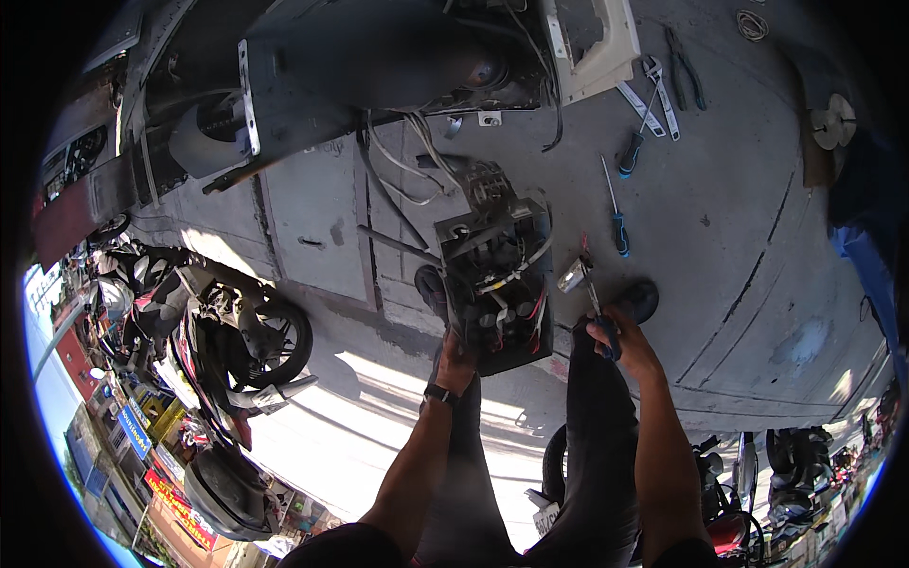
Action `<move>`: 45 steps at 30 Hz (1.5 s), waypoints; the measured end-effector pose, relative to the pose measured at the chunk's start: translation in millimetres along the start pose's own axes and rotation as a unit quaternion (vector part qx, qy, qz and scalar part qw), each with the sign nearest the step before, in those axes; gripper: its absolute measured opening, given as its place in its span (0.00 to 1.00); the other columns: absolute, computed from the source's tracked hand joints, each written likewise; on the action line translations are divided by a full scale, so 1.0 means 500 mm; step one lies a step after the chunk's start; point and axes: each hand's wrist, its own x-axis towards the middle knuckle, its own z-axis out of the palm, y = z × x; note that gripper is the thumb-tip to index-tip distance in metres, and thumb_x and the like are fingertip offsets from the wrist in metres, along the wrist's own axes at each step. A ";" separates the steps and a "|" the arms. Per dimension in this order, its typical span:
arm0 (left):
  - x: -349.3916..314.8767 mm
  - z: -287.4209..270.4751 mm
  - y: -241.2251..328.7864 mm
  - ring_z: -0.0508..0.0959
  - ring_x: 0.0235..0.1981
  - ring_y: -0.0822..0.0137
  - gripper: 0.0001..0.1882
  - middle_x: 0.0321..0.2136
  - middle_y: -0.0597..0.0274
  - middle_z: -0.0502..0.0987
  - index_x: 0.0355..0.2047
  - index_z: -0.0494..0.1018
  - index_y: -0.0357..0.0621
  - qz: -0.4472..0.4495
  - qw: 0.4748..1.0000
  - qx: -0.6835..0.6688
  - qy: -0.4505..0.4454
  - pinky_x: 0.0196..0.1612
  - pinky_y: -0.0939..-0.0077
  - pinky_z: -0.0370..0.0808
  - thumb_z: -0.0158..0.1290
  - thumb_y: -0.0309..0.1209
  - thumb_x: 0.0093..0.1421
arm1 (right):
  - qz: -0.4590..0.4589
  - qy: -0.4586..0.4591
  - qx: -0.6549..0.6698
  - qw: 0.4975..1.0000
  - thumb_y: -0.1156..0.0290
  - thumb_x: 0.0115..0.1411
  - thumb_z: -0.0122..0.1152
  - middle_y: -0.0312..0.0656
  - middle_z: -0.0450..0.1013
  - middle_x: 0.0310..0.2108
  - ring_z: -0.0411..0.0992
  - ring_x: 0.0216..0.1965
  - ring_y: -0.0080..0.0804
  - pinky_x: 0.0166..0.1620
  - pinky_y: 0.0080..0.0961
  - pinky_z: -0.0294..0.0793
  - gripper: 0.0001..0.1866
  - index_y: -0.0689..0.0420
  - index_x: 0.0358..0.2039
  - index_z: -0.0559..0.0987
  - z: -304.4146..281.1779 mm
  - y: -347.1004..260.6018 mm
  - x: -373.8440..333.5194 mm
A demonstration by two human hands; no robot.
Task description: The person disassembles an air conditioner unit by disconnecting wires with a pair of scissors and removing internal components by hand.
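Between my legs is a dark, grimy electrical control box [497,327] with its open side up, showing wires and components. My left hand [456,364] is closed on the box's near left edge. In my right hand [627,343], to the right of the box, is a pair of pliers [594,295] with dark blue handles. By the plier jaws is a small shiny metal part [572,275], with thin reddish wire ends beyond it; whether the jaws grip it I cannot tell. Pale cables [421,142] run from the box toward a larger dark machine [369,57].
On the ground to the right lie two screwdrivers [620,232], an adjustable wrench [663,99] and another pair of pliers [684,71]. A pale metal panel [597,47] stands at the far side. A motorcycle [222,350] is parked at left; more stand at lower right.
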 end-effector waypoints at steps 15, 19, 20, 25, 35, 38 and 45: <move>0.035 0.074 0.011 0.62 0.62 0.36 0.48 0.62 0.38 0.60 0.70 0.49 0.40 0.073 0.993 0.021 0.088 0.64 0.53 0.63 0.56 0.13 0.48 | -0.105 -0.009 0.035 0.994 0.71 0.56 0.71 0.37 0.72 0.36 0.73 0.32 0.27 0.37 0.26 0.73 0.29 0.59 0.54 0.68 0.097 -0.080 0.177; 0.028 0.108 -0.034 0.60 0.64 0.36 0.44 0.63 0.41 0.60 0.68 0.52 0.40 0.066 0.992 0.002 0.106 0.65 0.51 0.60 0.55 0.14 0.51 | -0.161 -0.007 -0.152 0.975 0.74 0.54 0.69 0.37 0.72 0.32 0.71 0.31 0.25 0.34 0.25 0.72 0.29 0.61 0.54 0.67 0.104 -0.091 0.183; 0.025 0.118 -0.043 0.64 0.61 0.37 0.43 0.61 0.39 0.62 0.67 0.54 0.40 0.085 0.988 0.017 0.129 0.63 0.54 0.64 0.54 0.13 0.51 | -0.180 -0.003 -0.171 0.969 0.75 0.54 0.69 0.37 0.72 0.31 0.71 0.30 0.25 0.34 0.25 0.72 0.29 0.61 0.54 0.67 0.118 -0.089 0.177; -0.010 0.179 -0.127 0.77 0.42 0.43 0.21 0.40 0.46 0.76 0.51 0.67 0.37 0.021 0.988 -0.007 0.155 0.45 0.58 0.74 0.53 0.16 0.55 | -0.334 0.009 -0.306 0.891 0.74 0.52 0.71 0.42 0.75 0.30 0.74 0.29 0.28 0.34 0.26 0.73 0.24 0.61 0.48 0.72 0.195 -0.039 0.102; 0.072 0.252 -0.264 0.78 0.44 0.64 0.16 0.42 0.60 0.78 0.50 0.71 0.42 -0.193 0.783 -0.575 0.140 0.50 0.67 0.75 0.57 0.24 0.61 | -0.425 -0.009 -0.429 0.797 0.75 0.51 0.69 0.54 0.70 0.55 0.72 0.55 0.51 0.53 0.40 0.73 0.28 0.61 0.52 0.70 0.455 0.026 0.180; 0.103 0.250 -0.285 0.79 0.45 0.64 0.15 0.42 0.60 0.78 0.49 0.71 0.42 -0.207 0.759 -0.606 0.117 0.51 0.66 0.76 0.56 0.24 0.61 | -0.385 0.025 -0.442 0.810 0.73 0.51 0.70 0.51 0.67 0.59 0.69 0.57 0.50 0.58 0.39 0.71 0.28 0.61 0.52 0.70 0.483 0.021 0.201; 0.138 0.248 -0.338 0.79 0.45 0.63 0.13 0.43 0.60 0.77 0.46 0.73 0.42 -0.291 0.782 -0.541 0.102 0.52 0.63 0.78 0.55 0.20 0.61 | -0.277 0.059 -0.466 0.838 0.60 0.53 0.74 0.54 0.74 0.45 0.75 0.47 0.51 0.50 0.39 0.73 0.31 0.62 0.52 0.74 0.332 0.043 0.130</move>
